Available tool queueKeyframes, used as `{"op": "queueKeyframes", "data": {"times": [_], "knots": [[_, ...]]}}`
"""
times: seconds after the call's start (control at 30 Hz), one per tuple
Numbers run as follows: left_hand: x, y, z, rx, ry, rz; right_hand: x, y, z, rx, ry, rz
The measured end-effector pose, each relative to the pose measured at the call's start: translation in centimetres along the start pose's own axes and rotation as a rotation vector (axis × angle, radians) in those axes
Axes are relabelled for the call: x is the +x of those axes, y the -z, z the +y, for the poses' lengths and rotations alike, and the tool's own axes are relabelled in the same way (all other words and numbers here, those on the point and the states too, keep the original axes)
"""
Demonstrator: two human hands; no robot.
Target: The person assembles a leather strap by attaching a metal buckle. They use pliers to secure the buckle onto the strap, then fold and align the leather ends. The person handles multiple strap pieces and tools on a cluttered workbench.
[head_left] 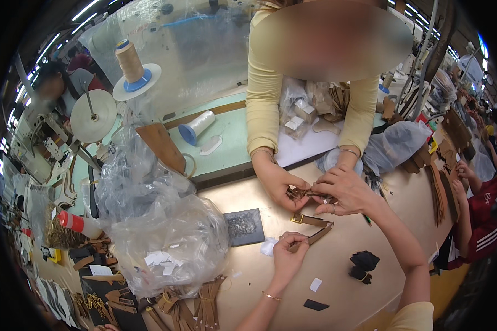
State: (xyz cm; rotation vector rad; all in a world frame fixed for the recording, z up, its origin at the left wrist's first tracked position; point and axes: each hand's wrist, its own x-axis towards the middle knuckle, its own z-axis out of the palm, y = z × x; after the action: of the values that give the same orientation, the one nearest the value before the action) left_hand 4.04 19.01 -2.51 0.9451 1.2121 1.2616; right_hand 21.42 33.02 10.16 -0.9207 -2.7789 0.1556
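Left hand (291,249) pinches brown strap (320,234), gold buckle (297,218) at far end, over tan table (348,300). Right hand (350,196) farther off, half-curled beside co-worker's hand (280,183); cannot tell whether gripping. Dark pad (244,227) left.

Face (331,41) blurred, small piece (298,192) half-covered by fingers (332,181)

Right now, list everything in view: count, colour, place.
buckled strap: one, brown, in left hand
square slab: one, dark grey, mid-table
plastic bag: one, clear, left of slab
upright thread cone: one, beige, upper left
lying thread cone: one, white, on green bench
piled pieces: several, black, right foreground
strap bundles: several, brown, lower left
opposite co-worker: one, yellow sleeves, across table
second co-worker: one, red garment, right edge
The rest: too crowded to count
left hand: one, bare, lower centre
right hand: one, bare, at opposite co-worker's hands
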Motion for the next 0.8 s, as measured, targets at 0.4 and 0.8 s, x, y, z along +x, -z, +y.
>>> {"op": "queueKeyframes", "data": {"times": [0.4,0.8], "knots": [[0.1,0.0,0.2,0.028,0.0,-0.016,-0.5,-0.1,-0.2,-0.03,0.091,0.179],[0.0,-0.1,1.3,-0.001,-0.14,-0.056,-0.9,-0.8,-0.2,-0.088,-0.013,-0.005]]}}
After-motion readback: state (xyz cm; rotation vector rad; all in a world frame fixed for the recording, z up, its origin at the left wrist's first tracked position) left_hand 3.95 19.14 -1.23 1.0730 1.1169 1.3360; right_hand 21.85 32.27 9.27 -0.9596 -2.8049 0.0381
